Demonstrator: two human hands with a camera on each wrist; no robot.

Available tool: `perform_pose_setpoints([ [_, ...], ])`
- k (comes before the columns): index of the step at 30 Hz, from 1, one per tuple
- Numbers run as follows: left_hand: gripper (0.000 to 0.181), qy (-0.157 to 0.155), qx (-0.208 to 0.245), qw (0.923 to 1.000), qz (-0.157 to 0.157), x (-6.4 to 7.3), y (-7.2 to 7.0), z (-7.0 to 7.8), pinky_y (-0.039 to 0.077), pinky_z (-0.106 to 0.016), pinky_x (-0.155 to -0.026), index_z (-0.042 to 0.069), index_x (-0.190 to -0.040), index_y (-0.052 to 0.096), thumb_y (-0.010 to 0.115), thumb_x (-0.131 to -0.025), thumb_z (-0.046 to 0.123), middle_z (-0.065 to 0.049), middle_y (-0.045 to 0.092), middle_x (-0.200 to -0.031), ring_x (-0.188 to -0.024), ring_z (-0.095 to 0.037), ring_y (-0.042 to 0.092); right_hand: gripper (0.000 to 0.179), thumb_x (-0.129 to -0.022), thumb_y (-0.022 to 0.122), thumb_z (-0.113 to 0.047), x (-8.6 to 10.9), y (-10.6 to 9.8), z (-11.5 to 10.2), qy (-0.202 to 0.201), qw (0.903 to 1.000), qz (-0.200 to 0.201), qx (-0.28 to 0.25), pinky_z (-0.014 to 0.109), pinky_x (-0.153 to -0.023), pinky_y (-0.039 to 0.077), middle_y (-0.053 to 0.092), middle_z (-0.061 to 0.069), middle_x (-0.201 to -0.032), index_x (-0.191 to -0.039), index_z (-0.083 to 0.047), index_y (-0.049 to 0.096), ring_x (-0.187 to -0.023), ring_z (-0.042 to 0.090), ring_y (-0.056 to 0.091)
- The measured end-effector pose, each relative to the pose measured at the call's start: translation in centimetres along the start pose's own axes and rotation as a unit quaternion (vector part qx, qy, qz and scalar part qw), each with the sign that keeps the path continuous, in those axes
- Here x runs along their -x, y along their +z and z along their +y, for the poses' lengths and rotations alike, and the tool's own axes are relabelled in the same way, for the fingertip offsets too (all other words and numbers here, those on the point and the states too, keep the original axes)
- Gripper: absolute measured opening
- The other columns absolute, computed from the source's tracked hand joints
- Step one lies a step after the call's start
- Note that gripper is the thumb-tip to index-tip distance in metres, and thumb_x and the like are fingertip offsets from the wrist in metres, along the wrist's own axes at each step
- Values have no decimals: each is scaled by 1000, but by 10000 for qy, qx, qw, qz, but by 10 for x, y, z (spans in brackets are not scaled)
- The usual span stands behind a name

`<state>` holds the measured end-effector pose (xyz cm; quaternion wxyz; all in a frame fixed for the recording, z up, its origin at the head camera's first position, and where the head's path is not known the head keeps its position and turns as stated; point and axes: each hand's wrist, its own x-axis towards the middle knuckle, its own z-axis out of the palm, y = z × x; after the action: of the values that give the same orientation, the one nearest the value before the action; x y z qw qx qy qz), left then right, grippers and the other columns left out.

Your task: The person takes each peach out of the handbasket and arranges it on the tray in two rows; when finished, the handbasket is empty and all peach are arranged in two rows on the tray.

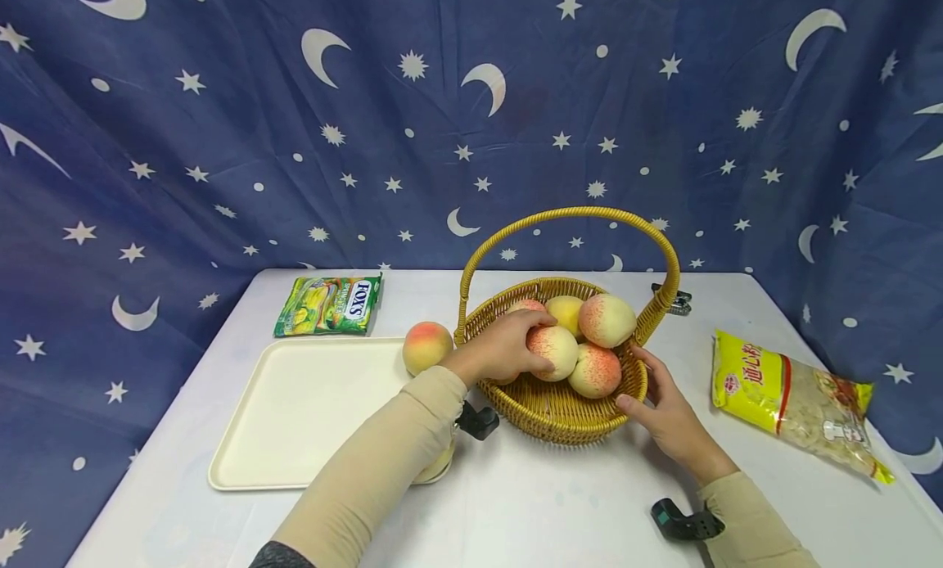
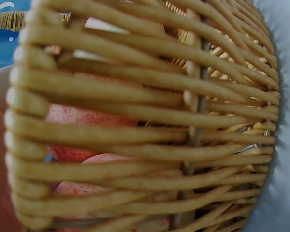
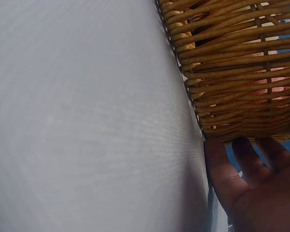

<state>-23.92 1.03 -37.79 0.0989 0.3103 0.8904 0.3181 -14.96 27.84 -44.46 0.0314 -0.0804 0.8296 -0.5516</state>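
A yellow wicker basket (image 1: 560, 427) with a tall arched handle stands on the table and holds several peaches. My left hand (image 1: 504, 345) reaches over its left rim and grips a red-speckled peach (image 1: 557, 352), fingers over the top and thumb at the near side. At the right rim, my right hand (image 1: 666, 408) holds the basket, fingertips and thumb apart on the edge. The left wrist view looks through the basket's weave (image 2: 135, 135) at reddish peaches inside. In the right wrist view, fingers (image 3: 227, 179) touch the basket's side.
Left of the basket lies a cream tray (image 1: 317, 412); one peach (image 1: 427, 347) sits at its far right corner, and another is mostly hidden under my left forearm. A green candy bag (image 1: 328, 306) lies behind. Rightward are a yellow pasta bag (image 1: 799, 404) and a black object (image 1: 679, 304).
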Motion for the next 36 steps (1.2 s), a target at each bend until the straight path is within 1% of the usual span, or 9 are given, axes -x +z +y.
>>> perform_pose_setpoints([
  [5, 63, 42, 54, 10000, 64, 1, 1, 1, 39, -27, -105, 7, -139, 54, 81, -84, 22, -6, 56, -138, -125, -17, 50, 82, -98, 62, -13, 0, 0, -1, 34, 10000, 4, 0, 74, -108, 13, 11, 33, -159, -159, -6, 7, -142, 56, 16],
  [14, 60, 222, 81, 9996, 151, 5, 0, 2, 40, -27, -104, 6, -136, 55, 81, -83, 18, -6, 58, -131, -120, -18, 52, 82, -98, 62, -13, 0, 0, -2, 35, 10000, -19, 16, 74, -108, 13, 12, 33, -159, -159, -6, 7, -142, 56, 16],
  [20, 59, 343, 223, 9990, 182, 9, -2, 3, 42, -27, -101, 6, -135, 55, 80, -83, 19, -6, 58, -129, -117, -17, 53, 83, -98, 62, -12, 0, 0, -2, 46, 10000, -13, 15, 74, -108, 13, 12, 33, -159, -159, -6, 7, -142, 56, 15],
  [24, 58, 483, 397, 9977, 255, 12, -4, 5, 43, -26, -99, 4, -131, 56, 80, -81, 18, -6, 55, -131, -116, -18, 52, 83, -97, 62, -11, 1, 0, -3, 33, 10000, -10, -5, 75, -107, 14, 12, 33, -159, -159, -7, 7, -141, 57, 16],
  [27, 55, 600, 502, 9964, 316, 16, -6, 6, 42, -26, -100, 4, -128, 58, 80, -79, 17, -6, 53, -133, -119, -18, 50, 83, -98, 62, -11, 2, 0, -3, 44, 10000, 3, -2, 74, -107, 14, 13, 33, -159, -160, -7, 7, -141, 57, 17],
  [32, 54, 720, 475, 9958, 300, 22, -10, 7, 43, -26, -99, 5, -126, 59, 81, -78, 18, -5, 55, -129, -117, -17, 51, 83, -98, 62, -12, 1, 0, -2, 51, 10000, 9, 62, 74, -108, 13, 12, 33, -159, -160, -6, 6, -142, 56, 16],
  [36, 55, 731, 470, 9958, 281, 29, -13, 10, 45, -27, -96, 6, -127, 59, 82, -79, 19, -4, 56, -127, -115, -17, 52, 82, -99, 61, -13, 0, 1, -2, 20, 10000, 7, 85, 75, -107, 13, 12, 34, -159, -159, -6, 6, -141, 57, 15],
])
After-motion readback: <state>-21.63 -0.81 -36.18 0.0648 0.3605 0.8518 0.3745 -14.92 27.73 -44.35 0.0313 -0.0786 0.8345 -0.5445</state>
